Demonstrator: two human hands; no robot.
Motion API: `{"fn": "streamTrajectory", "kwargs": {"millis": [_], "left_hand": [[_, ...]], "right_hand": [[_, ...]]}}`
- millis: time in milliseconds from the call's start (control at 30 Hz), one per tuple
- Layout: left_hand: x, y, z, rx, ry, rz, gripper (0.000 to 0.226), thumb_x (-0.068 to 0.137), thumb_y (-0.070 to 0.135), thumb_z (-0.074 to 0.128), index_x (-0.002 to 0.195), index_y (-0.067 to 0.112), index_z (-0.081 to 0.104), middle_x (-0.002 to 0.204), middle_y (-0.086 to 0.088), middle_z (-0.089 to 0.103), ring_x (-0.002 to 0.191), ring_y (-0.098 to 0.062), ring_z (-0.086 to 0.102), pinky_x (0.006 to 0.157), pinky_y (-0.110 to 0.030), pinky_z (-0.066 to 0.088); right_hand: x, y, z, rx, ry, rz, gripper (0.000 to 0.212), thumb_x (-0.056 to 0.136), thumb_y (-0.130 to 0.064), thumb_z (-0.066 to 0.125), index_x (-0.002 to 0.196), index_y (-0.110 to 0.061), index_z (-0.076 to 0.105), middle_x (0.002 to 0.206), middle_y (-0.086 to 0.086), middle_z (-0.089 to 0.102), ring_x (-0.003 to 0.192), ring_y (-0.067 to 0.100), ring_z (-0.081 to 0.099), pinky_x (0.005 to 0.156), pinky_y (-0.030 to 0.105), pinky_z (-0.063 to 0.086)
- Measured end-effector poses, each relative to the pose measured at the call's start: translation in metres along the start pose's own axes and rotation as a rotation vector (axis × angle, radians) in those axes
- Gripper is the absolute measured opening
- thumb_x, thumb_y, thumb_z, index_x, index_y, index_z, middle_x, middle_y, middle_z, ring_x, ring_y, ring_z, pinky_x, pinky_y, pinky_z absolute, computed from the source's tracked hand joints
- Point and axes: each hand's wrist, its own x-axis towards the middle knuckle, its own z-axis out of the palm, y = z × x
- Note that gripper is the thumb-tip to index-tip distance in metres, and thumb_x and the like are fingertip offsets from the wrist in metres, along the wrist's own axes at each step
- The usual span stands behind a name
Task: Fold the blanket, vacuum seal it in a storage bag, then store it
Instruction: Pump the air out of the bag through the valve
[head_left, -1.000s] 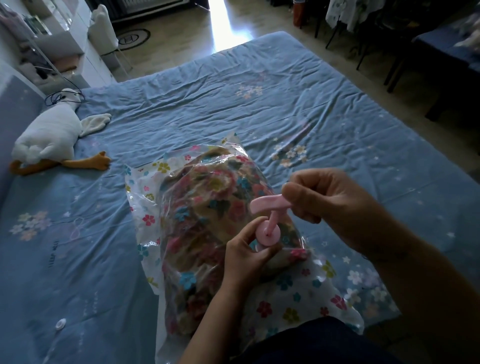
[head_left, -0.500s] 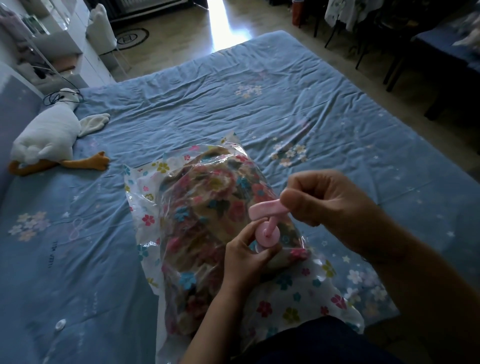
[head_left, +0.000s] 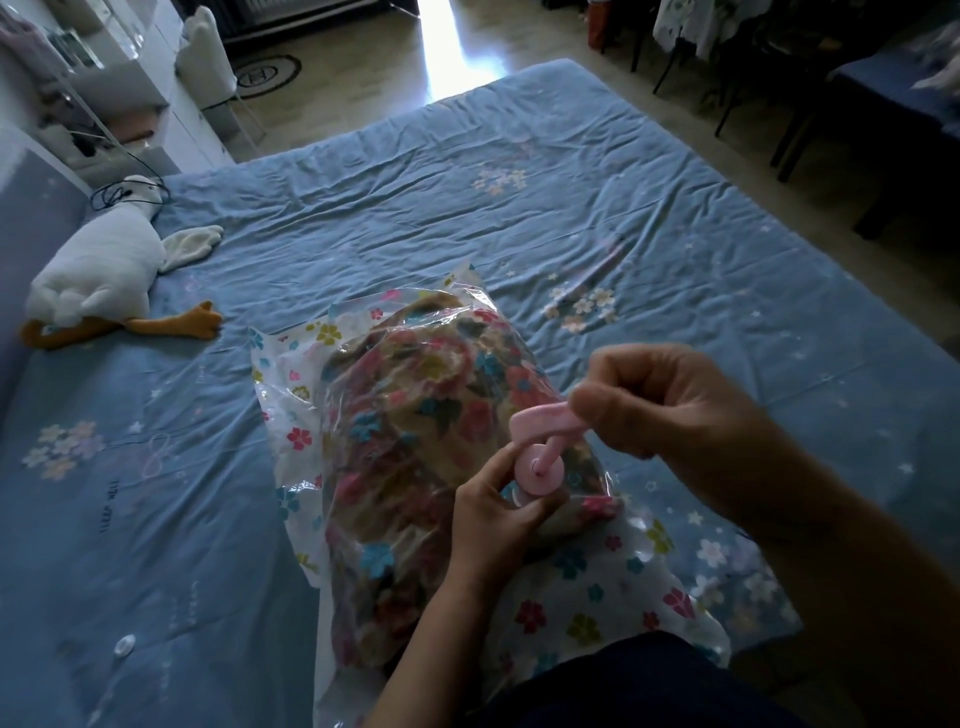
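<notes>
Pumping air from the storage bag (head_left: 587, 592) with a pink hand pump (head_left: 540, 457), both of my hands engaged.

My right hand (head_left: 670, 410) is curled round the pump's handle, thumb on top, while my left hand (head_left: 498, 514) pinches the pump's round body where it meets the bag. The floral blanket (head_left: 415, 441) lies bundled inside the clear, flower-printed bag, which rests on the blue bed (head_left: 467, 208) just in front of my lap; the plastic wrinkles over the blanket. A white plush goose (head_left: 98, 275) with orange feet lies well apart near the bed's left edge, and a small round cap-like piece (head_left: 124, 646) sits on the sheet by the near left corner.
</notes>
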Motion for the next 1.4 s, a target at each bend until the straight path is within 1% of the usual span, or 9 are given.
{"fn": "streamTrajectory", "kwargs": {"millis": [67,167,267,533,767,900,1033,1267,1400], "left_hand": [[0.000,-0.001,0.003,0.006,0.012,0.003,0.049,0.069,0.017,0.087,0.115,0.019,0.070,0.107,0.011,0.073,0.102,-0.005,0.067,0.090,-0.028,0.054],[-0.001,0.002,0.005,0.000,0.014,0.026,0.046,0.070,0.013,0.087,0.112,0.018,0.071,0.104,0.012,0.074,0.099,-0.003,0.068,0.086,-0.020,0.052],[-0.004,0.002,0.004,-0.024,-0.011,0.022,0.052,0.068,0.027,0.087,0.116,0.016,0.069,0.107,0.007,0.074,0.103,-0.008,0.068,0.090,-0.028,0.055],[-0.002,0.001,0.003,-0.037,0.011,-0.005,0.047,0.070,0.015,0.087,0.114,0.019,0.070,0.105,0.011,0.074,0.100,-0.005,0.068,0.088,-0.024,0.053],[-0.007,0.008,0.003,-0.054,-0.009,0.038,0.045,0.069,0.014,0.086,0.109,0.025,0.070,0.101,0.018,0.074,0.097,0.000,0.068,0.082,-0.013,0.050],[-0.003,0.007,-0.001,-0.022,0.002,0.048,0.040,0.071,0.013,0.085,0.109,0.017,0.072,0.102,0.014,0.074,0.098,-0.003,0.068,0.084,-0.019,0.052],[-0.004,0.006,-0.002,-0.014,-0.027,0.035,0.037,0.073,0.015,0.084,0.108,0.018,0.072,0.099,0.010,0.074,0.093,-0.004,0.069,0.080,-0.024,0.054],[-0.011,0.012,0.001,-0.098,-0.017,0.026,0.045,0.066,0.036,0.083,0.108,0.024,0.071,0.100,0.007,0.075,0.096,-0.009,0.070,0.083,-0.020,0.053],[-0.006,0.009,-0.002,-0.069,-0.022,0.019,0.039,0.070,0.022,0.086,0.107,0.015,0.072,0.098,0.008,0.075,0.092,-0.002,0.068,0.079,-0.017,0.051]], "right_hand": [[0.001,0.006,-0.003,0.061,0.043,0.001,0.039,0.084,-0.018,0.068,0.059,-0.003,0.044,0.048,-0.011,0.046,0.044,0.000,0.038,0.045,0.011,0.032],[0.003,0.051,-0.003,-0.290,0.126,0.205,0.047,0.079,-0.033,0.067,0.064,0.009,0.050,0.051,-0.004,0.047,0.047,0.005,0.040,0.048,0.022,0.035],[-0.002,0.087,-0.005,-0.507,0.105,0.346,0.038,0.078,-0.042,0.071,0.059,-0.012,0.056,0.050,-0.008,0.048,0.048,0.005,0.042,0.055,0.031,0.038],[0.009,0.009,-0.002,0.061,0.048,-0.017,0.048,0.079,-0.027,0.073,0.057,0.002,0.042,0.049,-0.005,0.040,0.045,0.005,0.034,0.044,0.014,0.029],[0.004,0.089,-0.004,-0.569,0.086,0.339,0.042,0.079,-0.045,0.068,0.055,-0.014,0.051,0.051,-0.004,0.046,0.048,0.006,0.040,0.055,0.032,0.037],[0.005,0.036,0.007,-0.399,0.135,0.101,0.054,0.077,-0.041,0.066,0.059,0.007,0.050,0.048,-0.003,0.041,0.046,0.006,0.036,0.048,0.022,0.032],[0.003,0.012,0.005,0.017,0.030,0.022,0.040,0.081,-0.023,0.071,0.054,-0.008,0.047,0.050,-0.005,0.037,0.046,0.004,0.032,0.044,0.014,0.029],[-0.004,0.087,0.001,-0.496,0.110,0.280,0.040,0.075,-0.044,0.070,0.053,-0.018,0.048,0.043,-0.013,0.043,0.044,0.000,0.037,0.050,0.024,0.032],[-0.001,0.029,0.005,-0.195,0.088,0.047,0.043,0.081,-0.030,0.069,0.055,-0.005,0.046,0.047,-0.008,0.042,0.044,0.003,0.037,0.045,0.015,0.032]]}}
